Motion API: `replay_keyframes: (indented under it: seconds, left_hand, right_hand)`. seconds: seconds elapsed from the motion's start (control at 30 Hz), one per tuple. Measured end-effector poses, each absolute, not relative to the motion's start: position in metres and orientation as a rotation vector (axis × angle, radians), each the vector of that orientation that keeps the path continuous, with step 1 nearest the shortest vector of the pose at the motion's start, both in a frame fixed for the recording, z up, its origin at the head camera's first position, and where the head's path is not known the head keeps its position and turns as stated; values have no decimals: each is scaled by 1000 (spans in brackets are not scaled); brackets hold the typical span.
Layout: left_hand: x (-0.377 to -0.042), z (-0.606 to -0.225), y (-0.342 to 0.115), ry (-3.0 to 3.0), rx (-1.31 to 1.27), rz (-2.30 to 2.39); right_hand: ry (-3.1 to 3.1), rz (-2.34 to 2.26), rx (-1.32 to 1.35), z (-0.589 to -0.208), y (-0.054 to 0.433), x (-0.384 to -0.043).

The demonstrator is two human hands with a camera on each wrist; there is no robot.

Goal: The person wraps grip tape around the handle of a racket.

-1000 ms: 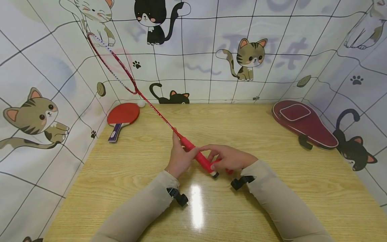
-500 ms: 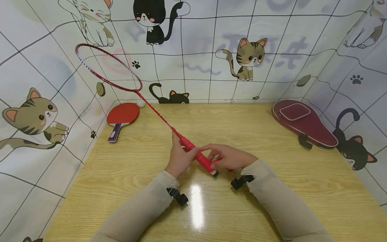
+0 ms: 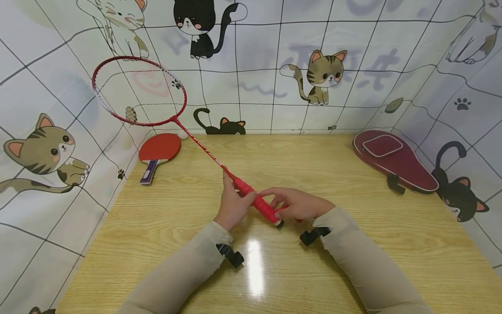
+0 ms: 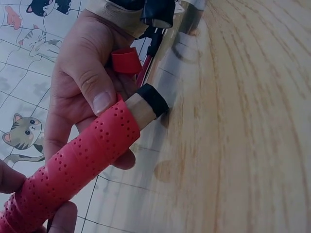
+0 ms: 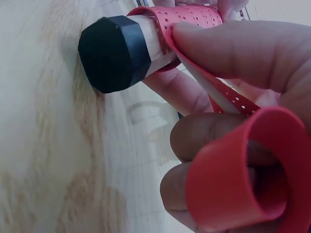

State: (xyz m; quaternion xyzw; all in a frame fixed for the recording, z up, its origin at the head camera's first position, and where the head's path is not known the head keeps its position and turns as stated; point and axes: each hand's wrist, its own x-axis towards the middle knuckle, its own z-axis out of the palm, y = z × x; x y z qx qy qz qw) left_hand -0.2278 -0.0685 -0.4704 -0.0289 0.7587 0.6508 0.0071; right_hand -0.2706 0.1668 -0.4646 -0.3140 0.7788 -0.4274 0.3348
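A red badminton racket (image 3: 204, 149) slants up to the left, its oval head raised in front of the wall. My left hand (image 3: 233, 206) holds its handle from the left side, thumb on top. Red perforated grip tape (image 4: 77, 162) is wound round the handle. Bare pale handle (image 4: 140, 111) and a black end cap (image 5: 112, 54) show beyond the wrap. My right hand (image 3: 297, 204) pinches the tape at the butt end, the thumb pressed on the last turn. A loose coil of tape (image 5: 216, 187) hangs at the right hand's fingers.
On the wooden table (image 3: 188, 279), a red table tennis bat (image 3: 161, 147) lies at the back left beside a white ball (image 3: 183, 134). A dark red bat case (image 3: 392, 159) lies at the back right. A cat-printed cloth (image 3: 259, 87) backs the table.
The racket has rolled about its shaft: its head went from nearly edge-on to showing a wide oval. Both hands have stayed in about the same place.
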Motion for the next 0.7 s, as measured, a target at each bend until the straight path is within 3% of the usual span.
replay_keyframes:
  seconds: [0.7]
  left_hand:
    - [-229, -470, -70, 2291, -77, 2097]
  right_hand:
    - [2064, -1065, -835, -467, 167, -270]
